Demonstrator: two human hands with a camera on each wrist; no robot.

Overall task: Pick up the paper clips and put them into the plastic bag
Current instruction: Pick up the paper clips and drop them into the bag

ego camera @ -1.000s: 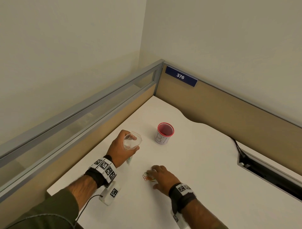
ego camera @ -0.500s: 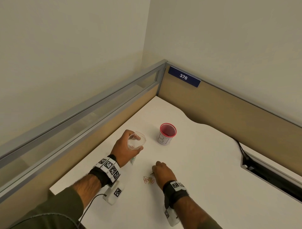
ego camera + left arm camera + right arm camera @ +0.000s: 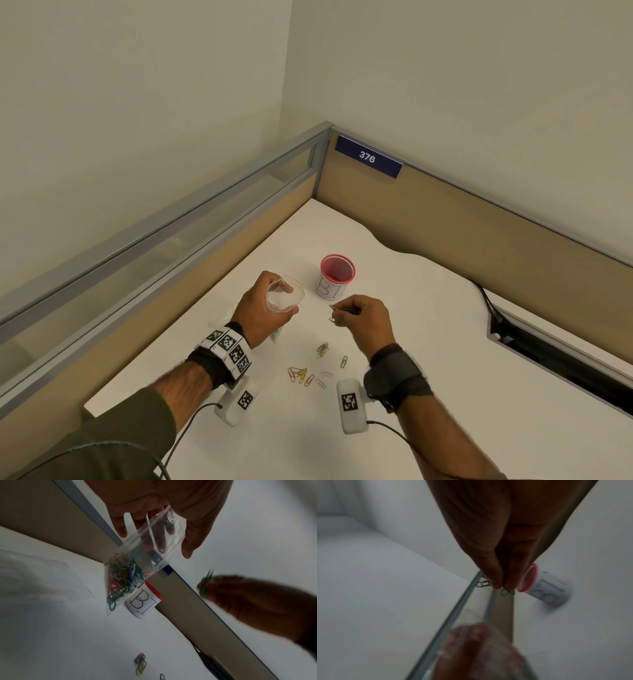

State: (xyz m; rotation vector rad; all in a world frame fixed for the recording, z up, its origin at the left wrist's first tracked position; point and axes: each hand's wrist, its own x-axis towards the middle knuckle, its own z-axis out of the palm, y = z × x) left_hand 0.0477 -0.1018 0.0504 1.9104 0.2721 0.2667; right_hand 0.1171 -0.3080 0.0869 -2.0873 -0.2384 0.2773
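Right hand (image 3: 505,534) fingers (image 3: 496,580) pinch green paper clips (image 3: 506,592); red-rimmed cup (image 3: 546,586) beside.

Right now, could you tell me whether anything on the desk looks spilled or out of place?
Only the loose paper clips scattered on the white desk near the right hand, which is the job itself. The red-rimmed cup stands upright, and the plastic bag in the left hand looks intact.
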